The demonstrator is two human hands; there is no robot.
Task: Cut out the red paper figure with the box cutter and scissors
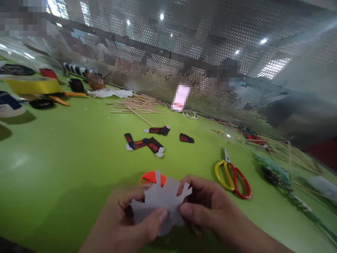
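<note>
Both hands are closed on one thing, a pale grey paper cutout (168, 202) with a jagged, notched outline, held just above a green table (79, 151) at the near edge of my view. The left hand (131, 216) grasps its left side, thumb laid flat over the face and fingers tucked beneath. The right hand (210, 207) pinches its right side between thumb and curled fingers, just below a narrow forked tab. Behind the paper, something curved and orange (151, 176) peeks out; too much is covered for me to say what it is.

Handling this from afar, I would grip lightly, since thin paper like this probably creases easily. I would let the left thumb steady the broad middle and leave the fine work to the right fingertips, without tugging on the slim strips, which look the likeliest parts to tear.

To the right of the hands, well clear of the paper, lie scissors (229, 164) with one yellow and one red handle, blades pointing away. Beyond the hands lie dark jointed cutouts (155, 144) and a small oval piece (186, 138), with thin wooden sticks (142, 103) heaped farther back.
</note>
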